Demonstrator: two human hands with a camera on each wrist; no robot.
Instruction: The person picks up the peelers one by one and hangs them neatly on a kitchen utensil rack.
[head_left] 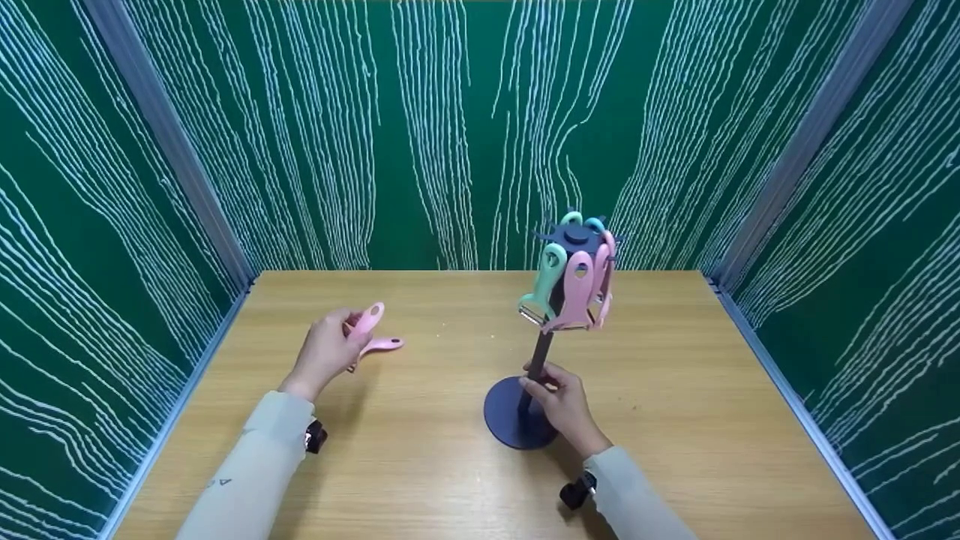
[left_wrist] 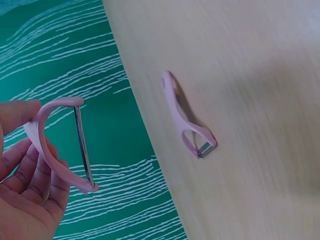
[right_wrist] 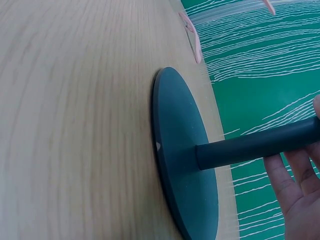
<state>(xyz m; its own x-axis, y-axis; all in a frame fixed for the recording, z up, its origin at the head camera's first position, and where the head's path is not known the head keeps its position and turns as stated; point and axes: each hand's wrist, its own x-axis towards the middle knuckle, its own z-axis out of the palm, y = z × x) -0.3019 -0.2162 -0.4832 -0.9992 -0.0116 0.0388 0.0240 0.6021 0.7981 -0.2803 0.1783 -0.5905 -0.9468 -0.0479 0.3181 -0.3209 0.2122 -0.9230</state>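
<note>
Between thumb and fingers, my left hand (head_left: 330, 346) holds a pink peeler (left_wrist: 50, 145) above the table, its metal blade plain in the left wrist view. A second pink peeler (left_wrist: 182, 117) lies on the table just beyond that hand. My right hand (head_left: 561, 397) grips the post (head_left: 538, 358) of a dark stand low down, above its round base (head_left: 504, 412). Peelers hang by their handle holes from the hooked top (head_left: 576, 237) of the stand: a green peeler (head_left: 550, 277), a pink peeler (head_left: 577, 292) and several more, partly hidden behind.
The wooden table (head_left: 420, 465) is bounded by green walls (head_left: 487, 150) with white wavy lines at the back and sides. Small pale specks lie on the tabletop between the left hand and the stand.
</note>
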